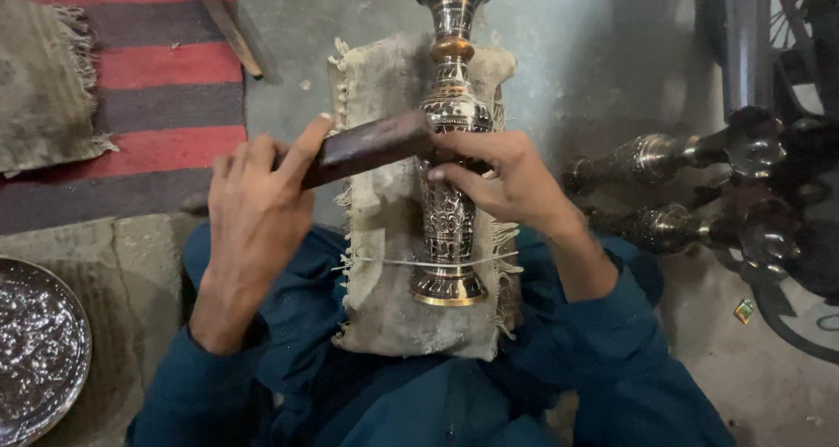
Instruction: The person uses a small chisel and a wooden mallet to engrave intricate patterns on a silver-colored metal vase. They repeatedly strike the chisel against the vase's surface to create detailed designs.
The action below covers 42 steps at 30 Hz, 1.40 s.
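across the lap, on a frayed cloth pad [384, 307] tied round with a thin cord, lies an ornate metal vase [449, 211], its foot at six o'clock toward the person and its neck running away to twelve. the pad seems to be there to cushion the piece and stop it rolling on the knees, which are covered in dark teal cloth.

the left hand [258, 211] and the right hand [502, 180] each take one end of a dark wooden bar [371, 147], which lies crosswise over the vase's swollen upper body from nine to three o'clock. the left hand's fingers are curled shut around the bar's near end with the thumb laid along its top; the right hand is closed over the far end, fingers wrapped down and touching the vase beneath. holding both ends this way looks suited to pressing the bar evenly onto the metal.

the vase is bright and silvery with dense engraved bands along its body, a brass-coloured ring at the neck and a brass rim at the foot; its mouth at twelve is dark and partly cut off.

at three o'clock two more engraved metal pieces [664, 189] lie on the concrete floor [603, 54], darker and duller. at eight o'clock sits a round metal tray [39, 351], and at ten a red and grey striped rug [157, 89].
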{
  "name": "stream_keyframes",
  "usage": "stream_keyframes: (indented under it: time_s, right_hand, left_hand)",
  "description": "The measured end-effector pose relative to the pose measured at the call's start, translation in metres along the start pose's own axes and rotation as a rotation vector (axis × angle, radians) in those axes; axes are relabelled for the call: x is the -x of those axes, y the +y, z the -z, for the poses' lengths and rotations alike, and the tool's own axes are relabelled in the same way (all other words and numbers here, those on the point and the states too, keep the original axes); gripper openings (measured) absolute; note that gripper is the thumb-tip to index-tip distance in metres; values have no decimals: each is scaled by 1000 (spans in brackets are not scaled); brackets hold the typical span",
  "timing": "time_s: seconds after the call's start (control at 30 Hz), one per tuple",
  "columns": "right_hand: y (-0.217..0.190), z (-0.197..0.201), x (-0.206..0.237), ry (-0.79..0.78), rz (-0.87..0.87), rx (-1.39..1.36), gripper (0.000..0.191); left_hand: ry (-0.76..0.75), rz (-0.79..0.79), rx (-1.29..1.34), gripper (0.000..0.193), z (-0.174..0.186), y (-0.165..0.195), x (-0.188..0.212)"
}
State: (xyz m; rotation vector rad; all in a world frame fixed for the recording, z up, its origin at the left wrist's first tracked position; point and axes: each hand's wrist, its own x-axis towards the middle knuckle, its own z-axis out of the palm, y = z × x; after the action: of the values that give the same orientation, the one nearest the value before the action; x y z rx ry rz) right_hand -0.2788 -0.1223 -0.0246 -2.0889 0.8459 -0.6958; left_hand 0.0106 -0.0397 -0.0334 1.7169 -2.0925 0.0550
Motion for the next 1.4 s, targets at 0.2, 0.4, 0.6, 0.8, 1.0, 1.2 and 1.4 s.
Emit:
stream_keyframes:
  time_s: [0.2,0.4,0.6,0.8,1.0,1.2,1.4]
  right_hand:
    - [17,-1,0,-52,-24,-114,26]
    - [48,7,26,272,47,-621,21]
    - [61,9,36,120,96,-514,25]
    - [57,10,33,26,159,-418,25]
    - [64,11,33,42,197,-437,24]
    - [74,15,37,23,245,-514,23]
    - [82,12,36,41,310,-466,27]
  left_hand:
    - [-8,54,85,78,-6,8,12]
    - [-47,257,574,75,-14,4,29]
    - [209,432,1193,68,-43,50,63]
    - [172,312,949,61,-47,60,55]
    - [-18,413,453,60,-3,65,43]
    - [-32,205,302,73,20,91,19]
    - [-50,138,79,77,31,105,0]
